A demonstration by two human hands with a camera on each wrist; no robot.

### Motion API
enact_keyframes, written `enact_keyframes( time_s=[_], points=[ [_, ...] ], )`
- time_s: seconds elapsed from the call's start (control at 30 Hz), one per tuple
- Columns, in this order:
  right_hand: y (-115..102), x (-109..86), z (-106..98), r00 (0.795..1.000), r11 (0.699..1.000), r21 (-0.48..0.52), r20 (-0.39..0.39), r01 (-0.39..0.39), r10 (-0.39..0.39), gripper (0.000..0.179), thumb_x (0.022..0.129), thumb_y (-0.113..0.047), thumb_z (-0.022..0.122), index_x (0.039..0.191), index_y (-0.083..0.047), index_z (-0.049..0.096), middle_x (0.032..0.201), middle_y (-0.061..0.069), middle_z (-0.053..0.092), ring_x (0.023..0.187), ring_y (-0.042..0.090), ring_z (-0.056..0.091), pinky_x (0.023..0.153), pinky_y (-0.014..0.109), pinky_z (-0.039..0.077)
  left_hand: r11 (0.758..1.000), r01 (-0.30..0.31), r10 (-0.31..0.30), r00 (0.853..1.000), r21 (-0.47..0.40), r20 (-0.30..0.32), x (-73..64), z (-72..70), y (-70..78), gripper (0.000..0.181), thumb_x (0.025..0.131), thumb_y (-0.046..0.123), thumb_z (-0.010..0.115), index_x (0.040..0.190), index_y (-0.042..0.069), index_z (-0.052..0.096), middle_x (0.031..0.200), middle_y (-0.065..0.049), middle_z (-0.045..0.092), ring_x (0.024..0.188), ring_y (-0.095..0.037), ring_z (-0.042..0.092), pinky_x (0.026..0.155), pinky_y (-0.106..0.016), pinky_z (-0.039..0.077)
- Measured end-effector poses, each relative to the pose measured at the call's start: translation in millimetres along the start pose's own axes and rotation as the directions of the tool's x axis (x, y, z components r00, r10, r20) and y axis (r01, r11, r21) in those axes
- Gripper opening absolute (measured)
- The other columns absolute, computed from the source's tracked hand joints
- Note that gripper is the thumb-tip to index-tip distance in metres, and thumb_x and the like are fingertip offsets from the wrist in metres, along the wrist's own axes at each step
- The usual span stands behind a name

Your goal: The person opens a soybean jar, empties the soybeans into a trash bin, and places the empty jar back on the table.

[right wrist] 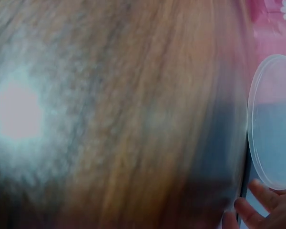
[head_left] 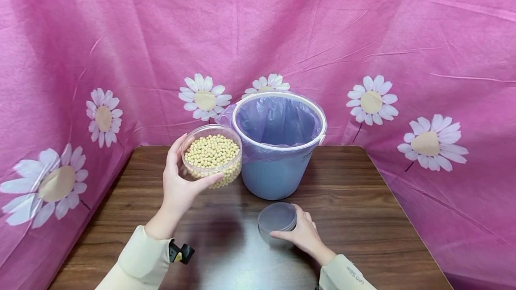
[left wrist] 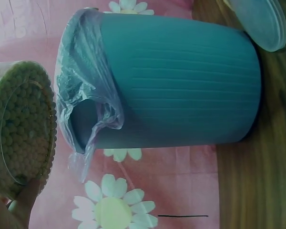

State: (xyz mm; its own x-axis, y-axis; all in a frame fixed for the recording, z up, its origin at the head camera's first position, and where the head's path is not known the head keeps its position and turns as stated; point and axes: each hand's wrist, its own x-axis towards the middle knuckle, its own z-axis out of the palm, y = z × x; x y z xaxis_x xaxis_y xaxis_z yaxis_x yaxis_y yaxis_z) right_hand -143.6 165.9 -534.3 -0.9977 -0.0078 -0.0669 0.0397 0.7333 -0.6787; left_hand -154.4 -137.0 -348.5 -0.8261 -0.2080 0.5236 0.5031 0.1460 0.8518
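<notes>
My left hand (head_left: 181, 187) grips a clear round tub (head_left: 211, 155) by its side, thumb across the front and fingers round the far left. Yellowish soybeans (head_left: 212, 151) fill much of it, and it is held up in the air, tilted. In the left wrist view the underside of the tub (left wrist: 24, 129) shows, with beans pressed against it. Low over the table, my right hand (head_left: 302, 232) pinches a round translucent lid (head_left: 277, 218) at its right edge. The right wrist view shows the lid (right wrist: 276, 124) with its thin rim and the fingertips (right wrist: 262, 195) beside it.
Behind the hands stands a blue trash can (head_left: 274, 178) with a white rim ring (head_left: 282, 147), lined with a purple plastic bag (head_left: 278, 122) that overhangs the rim. Its mouth is just right of the tub. Pink daisy-print cloth (head_left: 282, 26) encloses the brown wooden table (head_left: 354, 191) at back and sides.
</notes>
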Motion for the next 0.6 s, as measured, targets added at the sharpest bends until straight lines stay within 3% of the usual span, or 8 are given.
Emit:
enact_keyframes(
  time_s=[0.3,0.6],
  points=[
    [5,-0.5,1,0.998,0.990,-0.130,-0.002,0.054,-0.055,0.118,0.049,-0.070,0.086,0.139,-0.002,0.049,0.129,0.014,0.056,0.116,0.031,0.045,0.088,0.047,0.040,1.000,-0.011,0.010,1.000,0.016,0.015,21.3,0.9,7.9,0.106,0.056,-0.011,0.090,0.147,0.010,0.040,0.145,-0.008,0.054,0.134,-0.012,0.048,0.109,-0.015,0.037],
    [8,1.2,4,0.996,0.976,-0.205,-0.014,0.079,-0.083,0.124,0.042,-0.067,0.089,0.137,0.001,0.050,0.119,0.016,0.053,0.105,0.030,0.044,0.076,0.037,0.037,0.999,-0.003,0.002,0.999,0.048,0.034,41.1,3.5,15.3,0.103,0.058,-0.006,0.091,0.147,0.011,0.040,0.144,-0.005,0.055,0.132,-0.012,0.049,0.109,-0.018,0.038]
  ],
)
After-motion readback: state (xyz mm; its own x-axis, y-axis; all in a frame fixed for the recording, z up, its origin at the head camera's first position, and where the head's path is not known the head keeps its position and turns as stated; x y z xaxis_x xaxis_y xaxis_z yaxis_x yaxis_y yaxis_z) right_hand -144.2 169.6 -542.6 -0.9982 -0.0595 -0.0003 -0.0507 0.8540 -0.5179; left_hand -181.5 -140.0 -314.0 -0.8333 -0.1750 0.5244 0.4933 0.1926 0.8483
